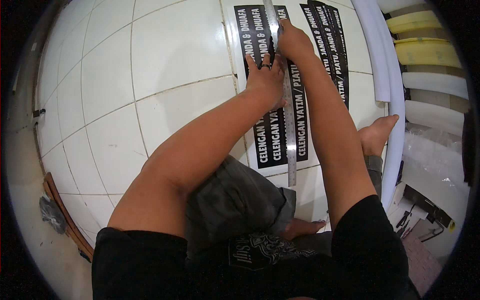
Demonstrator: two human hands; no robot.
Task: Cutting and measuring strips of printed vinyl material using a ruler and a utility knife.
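Note:
A printed sheet (267, 142) with black bands and white lettering lies on the white tiled floor. Along it runs a long steel ruler (291, 160), its near end reaching past the sheet's lower edge. My left hand (266, 82), a dark ring on one finger, presses over the ruler and sheet with its fingers spread. Farther up, my right hand (296, 44) is closed beside the ruler; what it grips is hidden by the fingers. Right of the sheet, several loose black lettered strips (327, 42) overlap in a pile, partly behind my right forearm.
Long white rolls (382, 60) lie along the right side, near my bare foot (377, 135). Beyond them are more rolls, some yellow (427, 52), and clear plastic wrapping (435, 150). A dark bundle (51, 215) sits past a brown edge at the far left.

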